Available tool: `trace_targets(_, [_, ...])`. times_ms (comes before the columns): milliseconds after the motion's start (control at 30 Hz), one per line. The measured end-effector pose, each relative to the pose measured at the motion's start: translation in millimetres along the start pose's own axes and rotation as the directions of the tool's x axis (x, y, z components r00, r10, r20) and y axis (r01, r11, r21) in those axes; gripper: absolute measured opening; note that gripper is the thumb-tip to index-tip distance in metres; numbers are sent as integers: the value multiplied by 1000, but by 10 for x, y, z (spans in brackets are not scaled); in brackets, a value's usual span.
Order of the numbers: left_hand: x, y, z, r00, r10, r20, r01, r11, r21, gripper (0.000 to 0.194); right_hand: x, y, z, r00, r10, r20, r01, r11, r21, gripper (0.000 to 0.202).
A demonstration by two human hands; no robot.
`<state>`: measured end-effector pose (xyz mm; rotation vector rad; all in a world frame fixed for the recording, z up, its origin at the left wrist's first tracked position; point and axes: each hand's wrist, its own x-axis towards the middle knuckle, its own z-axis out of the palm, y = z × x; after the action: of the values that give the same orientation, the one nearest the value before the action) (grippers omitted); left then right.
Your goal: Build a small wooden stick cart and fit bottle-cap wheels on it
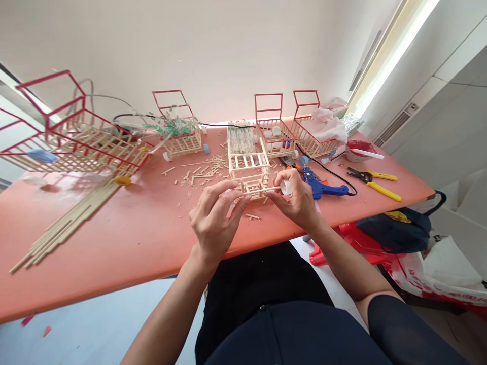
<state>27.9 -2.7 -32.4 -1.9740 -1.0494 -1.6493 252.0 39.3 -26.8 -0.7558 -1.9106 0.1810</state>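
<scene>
A thin wooden stick [262, 190] is stretched between my two hands, just above the table edge. My left hand [213, 213] pinches its left end between thumb and fingers; something whitish shows behind those fingers, too hidden to name. At the stick's right end sits a white bottle cap [285, 187], gripped by my right hand [299, 197] with thumb and forefinger. Directly behind the stick stands a small unpainted cart frame [249, 161] made of wooden sticks. My fingers partly cover its near end.
Red-trimmed stick carts [95, 137] stand along the back and left. A blue glue gun [323, 189] and yellow-handled pliers [380, 183] lie to the right. Long sticks [72, 218] lie at left, with cut scraps [205, 170] mid-table. A red-smeared bowl [359, 151] stands far right.
</scene>
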Motion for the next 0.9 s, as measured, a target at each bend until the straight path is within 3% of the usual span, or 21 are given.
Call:
trace_targets(167, [14, 4, -4, 1000, 8, -1, -8, 1000, 2, 15, 6, 5, 8, 1000, 16, 5, -16, 1000, -8, 36])
trace_targets(367, [17, 4, -8, 1000, -1, 8, 1, 1000, -7, 16, 2, -12, 0, 992, 119, 49, -119, 993, -8, 45])
trace_targets(633, [4, 3, -14, 1000, -4, 11, 4, 1000, 4, 16, -4, 4, -11, 995, 91, 51, -91, 996, -7, 42])
trace_targets(900, [11, -16, -18, 1000, 2, 3, -2, 1000, 0, 17, -30, -33, -17, 992, 107, 63, -106, 994, -10, 23])
